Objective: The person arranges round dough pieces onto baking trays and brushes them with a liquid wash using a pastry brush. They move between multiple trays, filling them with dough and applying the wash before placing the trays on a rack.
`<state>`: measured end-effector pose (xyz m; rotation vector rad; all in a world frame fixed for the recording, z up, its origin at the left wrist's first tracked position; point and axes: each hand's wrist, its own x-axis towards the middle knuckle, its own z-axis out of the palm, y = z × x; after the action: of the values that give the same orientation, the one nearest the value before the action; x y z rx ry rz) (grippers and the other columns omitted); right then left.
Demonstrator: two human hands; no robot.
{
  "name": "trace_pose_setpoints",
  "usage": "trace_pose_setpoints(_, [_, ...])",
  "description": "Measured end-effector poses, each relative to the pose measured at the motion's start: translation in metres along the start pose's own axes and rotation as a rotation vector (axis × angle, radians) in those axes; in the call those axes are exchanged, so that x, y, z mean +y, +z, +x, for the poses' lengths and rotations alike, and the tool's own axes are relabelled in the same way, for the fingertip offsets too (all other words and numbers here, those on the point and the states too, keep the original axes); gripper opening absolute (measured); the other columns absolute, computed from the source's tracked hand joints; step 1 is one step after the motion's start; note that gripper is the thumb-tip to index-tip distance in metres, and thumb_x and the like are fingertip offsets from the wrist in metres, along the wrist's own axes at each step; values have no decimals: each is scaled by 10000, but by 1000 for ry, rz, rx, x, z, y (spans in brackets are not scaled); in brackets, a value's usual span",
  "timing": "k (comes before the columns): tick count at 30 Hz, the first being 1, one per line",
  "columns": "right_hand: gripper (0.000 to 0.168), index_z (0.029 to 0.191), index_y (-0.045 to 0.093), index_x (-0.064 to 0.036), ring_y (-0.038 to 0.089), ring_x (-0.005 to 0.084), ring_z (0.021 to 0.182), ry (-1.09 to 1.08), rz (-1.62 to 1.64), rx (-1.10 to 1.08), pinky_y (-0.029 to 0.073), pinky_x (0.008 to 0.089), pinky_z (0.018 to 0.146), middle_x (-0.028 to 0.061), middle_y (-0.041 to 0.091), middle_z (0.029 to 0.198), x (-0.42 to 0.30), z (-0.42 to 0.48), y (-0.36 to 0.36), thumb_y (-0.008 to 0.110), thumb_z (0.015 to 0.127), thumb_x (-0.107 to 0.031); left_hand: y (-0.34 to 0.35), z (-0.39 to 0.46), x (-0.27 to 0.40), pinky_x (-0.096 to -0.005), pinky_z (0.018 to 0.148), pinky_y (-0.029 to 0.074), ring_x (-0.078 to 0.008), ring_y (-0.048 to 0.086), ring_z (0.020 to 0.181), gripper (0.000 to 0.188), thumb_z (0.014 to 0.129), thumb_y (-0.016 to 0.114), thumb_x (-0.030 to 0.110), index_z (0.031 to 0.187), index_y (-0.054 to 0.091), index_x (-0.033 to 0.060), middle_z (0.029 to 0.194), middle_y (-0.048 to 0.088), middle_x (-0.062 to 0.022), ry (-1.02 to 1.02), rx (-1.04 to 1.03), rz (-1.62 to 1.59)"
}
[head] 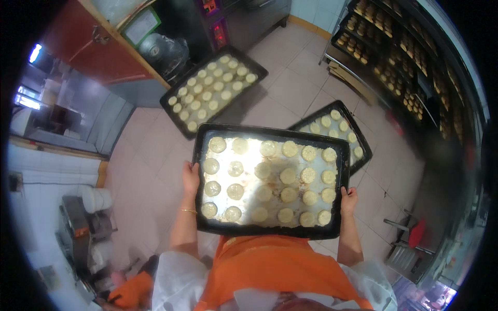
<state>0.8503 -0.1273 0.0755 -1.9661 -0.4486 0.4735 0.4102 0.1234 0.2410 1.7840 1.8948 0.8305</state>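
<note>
A dark-rimmed baking tray (pixel 268 232) is held level in front of my orange apron. My left hand (pixel 191 178) grips its left rim, and my right hand (pixel 349 200) grips the right rim. Rows of round, flat, pale dough pieces (pixel 288 176) lie on its shiny surface, which reflects a bright patch of light towards the left. Beyond it to the left is another tray (pixel 261 74) of smaller pale rounds. A third tray (pixel 360 165) with similar rounds sits lower on the right, partly hidden behind the one I hold.
A rack (pixel 330 54) with several trays of browned baked goods stands at the upper right. Metal ovens (pixel 253 27) with red displays are at the top. A brown door (pixel 93 50) is at the upper left, white buckets (pixel 95 199) at the left. Pink tiles cover the floor (pixel 144 155).
</note>
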Motion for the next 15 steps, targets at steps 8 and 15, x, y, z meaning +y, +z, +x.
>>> trace_pose_setpoints(8, [227,658,369,-60,335,113,612,114,143,-139,329,254,575,7,358,631,-5,8,-11,575,748,-90,16,27,11,-375,575,394,-332,503,631,216,761,550,187,745,463,-10,649,512,-172,146,150,71])
trace_pose_setpoints(15, [174,702,405,-111,333,65,612,115,269,-326,285,201,562,-38,358,660,18,-1,-33,552,768,-47,29,28,-6,-405,619,412,-359,535,697,279,767,536,297,755,519,19,713,559,-184,118,191,220])
